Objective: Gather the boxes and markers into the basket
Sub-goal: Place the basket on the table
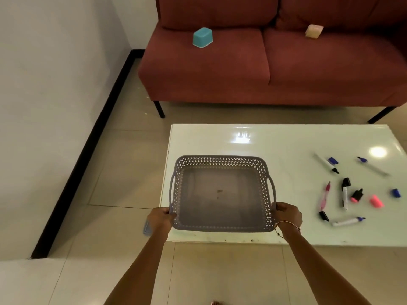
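Note:
An empty grey lattice basket (222,160) sits over the near left part of the white glass table (275,142). My left hand (160,219) grips its near left corner and my right hand (288,213) grips its near right corner. Several markers and loose caps lie scattered on the table's right side, among them a pink pen (324,195), a black-capped marker (345,193), a blue-capped marker (349,221) and a pink cap (376,201). A teal box (202,37) and a beige box (313,31) rest on the red sofa (286,69) behind the table.
The sofa stands beyond the table on thin black legs (159,108). A white wall (55,84) with a black skirting board (88,150) runs along the left. Tiled floor (123,168) lies between wall, sofa and table.

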`<action>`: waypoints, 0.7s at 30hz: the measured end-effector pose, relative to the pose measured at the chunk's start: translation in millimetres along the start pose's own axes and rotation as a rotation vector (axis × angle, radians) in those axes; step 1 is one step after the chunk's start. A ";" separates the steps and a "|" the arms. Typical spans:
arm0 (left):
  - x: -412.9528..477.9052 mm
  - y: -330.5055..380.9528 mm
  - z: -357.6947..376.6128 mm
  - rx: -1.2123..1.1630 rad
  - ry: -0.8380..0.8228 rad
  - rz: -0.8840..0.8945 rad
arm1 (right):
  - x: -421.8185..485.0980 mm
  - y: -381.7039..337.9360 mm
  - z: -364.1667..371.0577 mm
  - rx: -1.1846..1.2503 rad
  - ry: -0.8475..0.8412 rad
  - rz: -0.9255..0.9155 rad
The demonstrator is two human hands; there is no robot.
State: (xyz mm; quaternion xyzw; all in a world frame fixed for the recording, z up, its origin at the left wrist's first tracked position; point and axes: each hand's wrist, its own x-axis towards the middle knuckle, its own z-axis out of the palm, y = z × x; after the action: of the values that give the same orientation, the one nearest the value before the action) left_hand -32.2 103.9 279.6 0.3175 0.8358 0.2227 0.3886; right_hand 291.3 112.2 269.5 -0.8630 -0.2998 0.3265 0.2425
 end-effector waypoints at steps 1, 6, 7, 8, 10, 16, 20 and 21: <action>10.0 1.6 6.4 -0.004 -0.002 0.003 | 9.6 -0.4 6.0 0.000 -0.004 0.006; 37.6 -2.0 27.0 0.036 0.007 -0.034 | 35.6 8.5 30.1 -0.022 -0.017 0.036; 37.7 -3.7 28.3 0.034 0.006 -0.044 | 36.4 11.0 34.0 -0.026 -0.018 0.038; 38.0 -7.5 29.8 0.029 0.006 -0.054 | 36.2 13.6 37.1 -0.029 -0.020 0.041; 35.0 -14.2 30.1 0.012 0.007 -0.076 | 33.8 17.3 40.9 -0.021 -0.019 0.049; 34.2 -28.3 30.6 0.068 -0.021 -0.107 | 30.2 21.2 41.7 -0.046 -0.024 0.008; 25.3 -23.9 24.9 0.111 -0.057 -0.029 | 23.5 13.4 37.2 -0.132 -0.079 -0.073; 24.5 -22.9 23.8 0.198 -0.040 0.041 | 19.8 9.6 36.0 -0.201 -0.069 -0.138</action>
State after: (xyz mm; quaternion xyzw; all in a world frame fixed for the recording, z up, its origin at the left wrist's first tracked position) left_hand -33.7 108.1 238.7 0.3758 0.8392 0.1406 0.3671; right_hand 281.3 126.8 231.3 -0.8485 -0.3980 0.3066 0.1662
